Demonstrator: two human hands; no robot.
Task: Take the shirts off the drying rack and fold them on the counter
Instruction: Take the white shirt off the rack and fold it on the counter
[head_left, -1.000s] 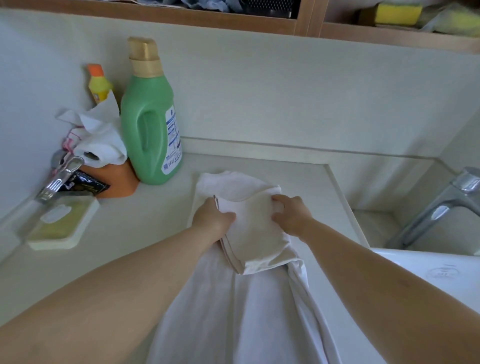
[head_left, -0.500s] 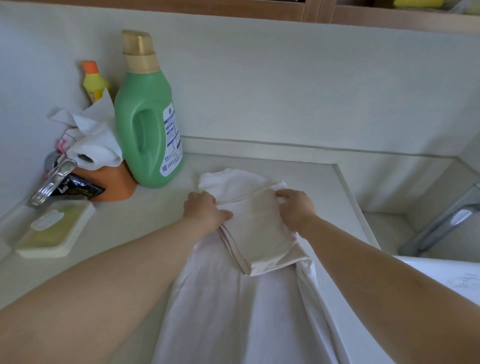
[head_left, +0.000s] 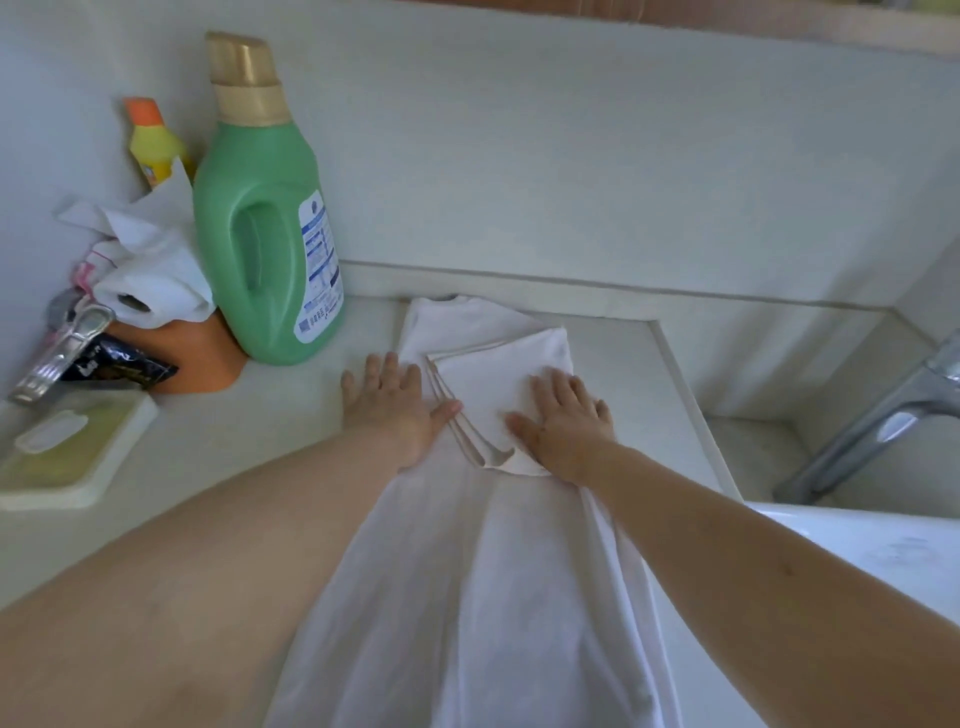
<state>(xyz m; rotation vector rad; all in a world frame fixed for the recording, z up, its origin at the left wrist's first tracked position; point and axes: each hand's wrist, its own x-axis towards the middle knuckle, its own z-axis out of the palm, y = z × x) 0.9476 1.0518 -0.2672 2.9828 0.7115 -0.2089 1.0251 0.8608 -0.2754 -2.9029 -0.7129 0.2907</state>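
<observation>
A white shirt (head_left: 467, 582) lies lengthwise on the pale counter (head_left: 291, 415), its lower part running toward me and out of view. Its sleeves are folded in as a layered flap (head_left: 498, 374) over the upper part. My left hand (head_left: 392, 402) lies flat, fingers straight, on the shirt's left edge beside the flap, thumb touching the flap. My right hand (head_left: 563, 423) presses flat on the flap itself, fingers spread. No drying rack is in view.
At the left stand a green detergent bottle (head_left: 265, 228), a small yellow bottle (head_left: 153, 145), crumpled white tissue (head_left: 150, 260) over an orange holder (head_left: 197, 353), a clip, a dark packet and a soap dish (head_left: 67, 452). A sink with a metal tap (head_left: 878, 421) lies to the right.
Both hands went from pinching the flap's far corners with curled fingers to lying flat on the shirt. The flap now lies flatter. The view has tilted down a little.
</observation>
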